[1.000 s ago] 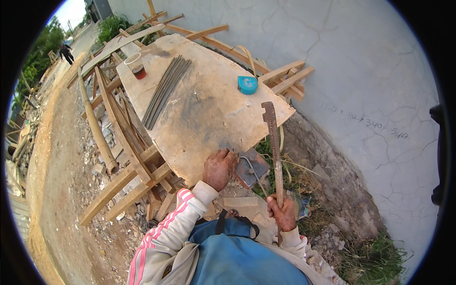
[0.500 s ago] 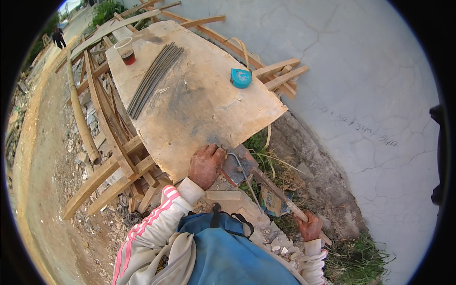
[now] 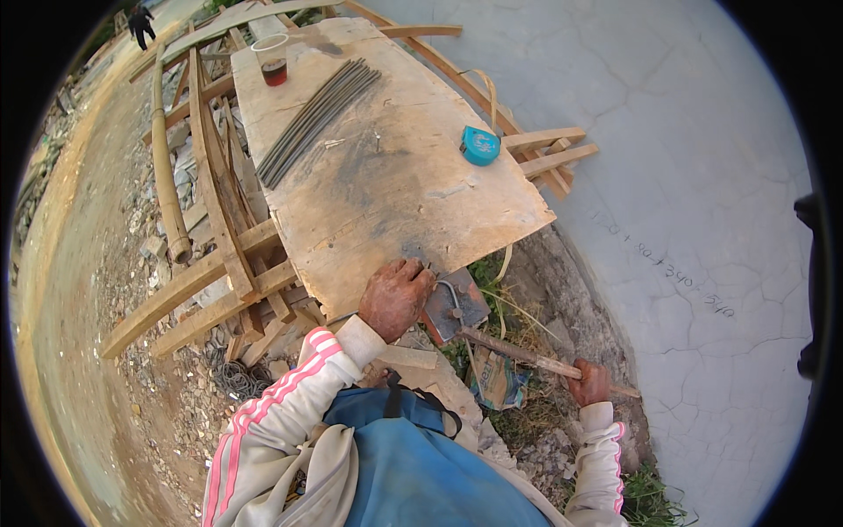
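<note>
My left hand (image 3: 395, 299) is closed on a bent steel rod (image 3: 450, 288) at the near edge of a worn wooden board (image 3: 395, 193). Beside it sits a dark metal plate (image 3: 470, 303), over which the rod curves. A rusty bar tool (image 3: 509, 350) slants down to the right from that plate, with my right hand (image 3: 588, 382) gripping its lower end. Several straight steel rods (image 3: 316, 119) lie bundled on the board, near a plastic cup of red-brown drink (image 3: 272, 66) and a teal tape measure (image 3: 479, 145).
Timber pieces (image 3: 219, 228) and a bamboo pole (image 3: 162, 184) lie left of the board, over rubble. A cracked grey wall (image 3: 702, 158) runs along the right. A person (image 3: 140, 26) in dark clothes is on the dirt path (image 3: 75, 290) at the far upper left.
The bar tool has swung from upright down to a slant, and my right hand has moved rightward with it. My left hand stays on the rod. The view has shifted slightly.
</note>
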The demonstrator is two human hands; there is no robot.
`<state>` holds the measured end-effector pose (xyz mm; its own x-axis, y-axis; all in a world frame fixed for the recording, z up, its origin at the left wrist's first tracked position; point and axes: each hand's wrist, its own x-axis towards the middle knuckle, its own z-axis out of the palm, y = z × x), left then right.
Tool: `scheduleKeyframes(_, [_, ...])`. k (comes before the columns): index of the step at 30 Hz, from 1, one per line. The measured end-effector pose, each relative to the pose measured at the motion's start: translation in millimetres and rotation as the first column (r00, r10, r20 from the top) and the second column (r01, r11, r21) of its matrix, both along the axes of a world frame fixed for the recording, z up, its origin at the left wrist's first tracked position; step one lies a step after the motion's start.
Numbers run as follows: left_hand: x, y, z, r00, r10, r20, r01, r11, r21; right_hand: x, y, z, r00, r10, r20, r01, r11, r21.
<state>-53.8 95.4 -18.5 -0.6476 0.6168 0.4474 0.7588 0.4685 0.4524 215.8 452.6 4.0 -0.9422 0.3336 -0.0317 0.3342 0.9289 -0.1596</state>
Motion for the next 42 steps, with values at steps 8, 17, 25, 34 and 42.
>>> scheduleKeyframes(8, [-3, 2, 0, 0.999, -0.018, -0.043, 0.019, 0.999, 0.027, -14, 8, 4, 0.999, 0.009, 0.042, -0.011, 0.999, 0.052])
scheduleKeyframes(17, [-4, 0, 0, 0.999, -0.012, -0.036, 0.011, 0.999, -0.034, 24, 31, 6, 0.998, -0.062, 0.016, 0.061, 0.997, 0.05])
scheduleKeyframes(25, [-4, 1, -1, 1.0, -0.001, 0.017, 0.002, 1.0, -0.027, 70, 50, -26, 0.956, -0.289, -0.057, 0.294, 0.916, 0.272])
scheduleKeyframes(34, [-7, 0, -4, 0.997, -0.029, 0.077, 0.032, 0.999, -0.037, 138, -52, -6, 0.859, -0.493, -0.138, 0.507, 0.782, 0.364])
scheduleKeyframes(42, [-10, 3, -10, 0.998, -0.043, 0.045, 0.04, 0.998, 0.051, 186, -243, -14, 0.654, -0.743, -0.146, 0.735, 0.577, 0.355])
